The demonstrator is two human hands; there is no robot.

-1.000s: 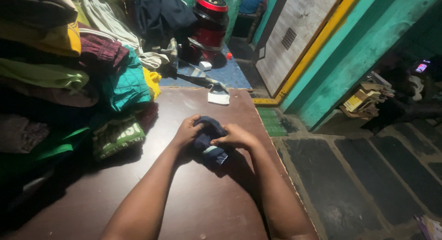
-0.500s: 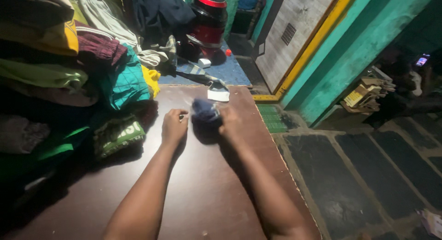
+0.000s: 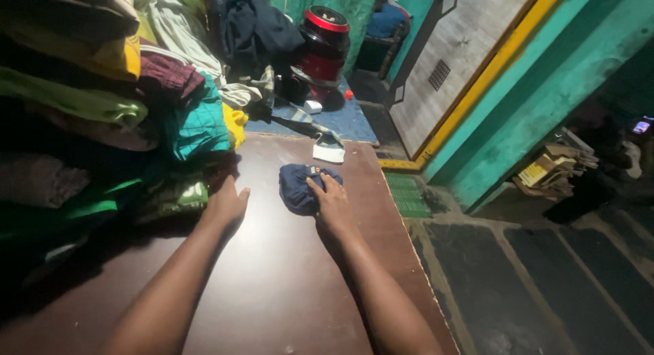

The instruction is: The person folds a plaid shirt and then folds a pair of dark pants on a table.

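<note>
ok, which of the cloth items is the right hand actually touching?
The dark blue folded bundle, lying alone on the brown table. The right hand rests its fingers on it; the other clothes sit in the pile at the left, near the left hand.

One rolled navy cloth bundle (image 3: 300, 186), one white mask (image 3: 328, 152), one red-topped appliance (image 3: 321, 45), two hands.

A second ago both hands work the dark blue bundle (image 3: 301, 187) together near the middle of the table (image 3: 293, 287). Now the bundle lies farther up the table, near the white cloth (image 3: 328, 152), with only the right hand (image 3: 332, 204) resting on its edge. The left hand (image 3: 225, 202) is off it, moved left and lying flat on the table beside the clothes pile (image 3: 102, 123).
</note>
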